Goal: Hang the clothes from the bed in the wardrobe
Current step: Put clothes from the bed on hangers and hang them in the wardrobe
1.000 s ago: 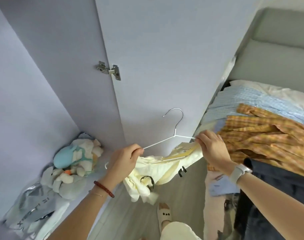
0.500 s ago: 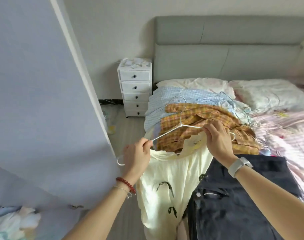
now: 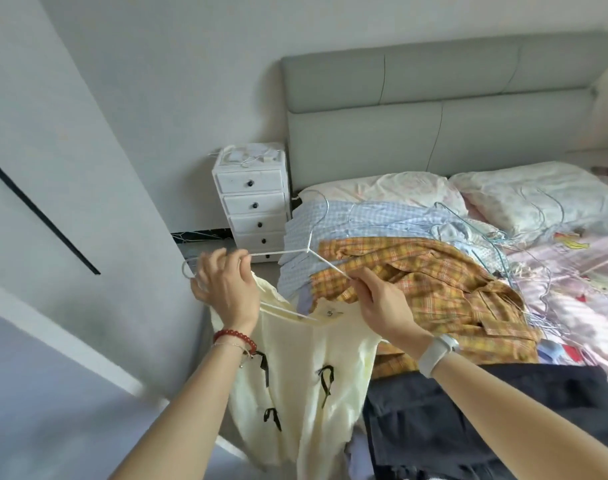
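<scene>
A pale yellow top point(image 3: 306, 379) with small black bows hangs below a white wire hanger point(image 3: 288, 252). My left hand point(image 3: 224, 284) grips the hanger's left arm together with the top's left shoulder. My right hand point(image 3: 382, 306) pinches the hanger's right arm near the top's neckline. The hanger's hook points up toward the bed. On the bed point(image 3: 572, 271) lie an orange plaid shirt point(image 3: 434, 282), a light blue checked shirt point(image 3: 358, 220) and dark trousers point(image 3: 486, 420).
The wardrobe door point(image 3: 70, 237) fills the left side. A white chest of drawers point(image 3: 252, 202) stands beside the grey headboard point(image 3: 434, 109). Several loose wire hangers point(image 3: 510, 237) lie tangled on the bedclothes near two pillows point(image 3: 537, 192).
My view has swung from the wardrobe interior round to the bed. Both hands kept hold of the hanger, and the yellow top now hangs spread out below it.
</scene>
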`<state>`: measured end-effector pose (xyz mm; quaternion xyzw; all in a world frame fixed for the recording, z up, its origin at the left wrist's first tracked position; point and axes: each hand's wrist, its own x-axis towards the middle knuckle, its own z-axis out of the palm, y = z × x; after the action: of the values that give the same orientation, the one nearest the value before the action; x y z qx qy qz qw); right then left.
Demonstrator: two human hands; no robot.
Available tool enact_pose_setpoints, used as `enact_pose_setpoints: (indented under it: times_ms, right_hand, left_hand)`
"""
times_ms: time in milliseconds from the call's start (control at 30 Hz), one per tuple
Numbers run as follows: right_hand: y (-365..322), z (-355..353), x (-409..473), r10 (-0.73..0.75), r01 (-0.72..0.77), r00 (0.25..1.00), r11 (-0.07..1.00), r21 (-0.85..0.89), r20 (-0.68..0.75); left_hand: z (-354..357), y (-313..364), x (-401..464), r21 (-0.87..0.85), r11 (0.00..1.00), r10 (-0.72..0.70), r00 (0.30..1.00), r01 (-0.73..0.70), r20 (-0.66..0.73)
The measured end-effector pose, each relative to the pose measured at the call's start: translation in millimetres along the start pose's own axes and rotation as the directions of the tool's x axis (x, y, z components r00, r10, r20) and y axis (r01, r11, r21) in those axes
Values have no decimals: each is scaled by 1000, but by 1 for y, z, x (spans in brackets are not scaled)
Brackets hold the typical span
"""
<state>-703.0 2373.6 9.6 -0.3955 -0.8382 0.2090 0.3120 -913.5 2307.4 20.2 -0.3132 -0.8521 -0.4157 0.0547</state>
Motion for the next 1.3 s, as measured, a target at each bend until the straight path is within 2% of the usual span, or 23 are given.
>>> enact_pose_setpoints:
  times_ms: [100,167,367,533,667,833,1033,1167,1300]
  right_hand:
    - [-21,24,37,19,-20,1000,997,81,2]
    - [-33,37,65,71,-69,997,986,155,-8]
    - [-47,50,154,254,-194,964,871,452,-76]
    - [-37,26,230,336,-143,906,815,562,-257]
    - [8,-3,276,430,-122,830,761,637,-355]
    - [117,-48,308,580,-160,691,705,691,-431]
    - [281,-99,297,700,-302,488,696,651,-521]
    - [383,-99,262,728,-485,442,686,543,-524]
    - [463,-82,232,783,-652,365,601,462,-504]
  left_hand:
    - [5,7,33,-82,990,-116,993,114,-17]
    - [6,15,54,-141,981,-134,991,130,-16]
    - [16,49,109,-241,968,-86,995,69,-58]
    - [46,95,142,-284,957,54,998,-54,-9]
    - [96,132,166,-267,952,180,979,-150,91]
    - [190,186,170,-236,944,284,930,-229,234]
    - [323,233,124,-193,934,357,808,-300,468]
    - [404,238,72,-137,923,355,655,-360,667]
    - [468,219,29,-63,911,274,485,-407,830]
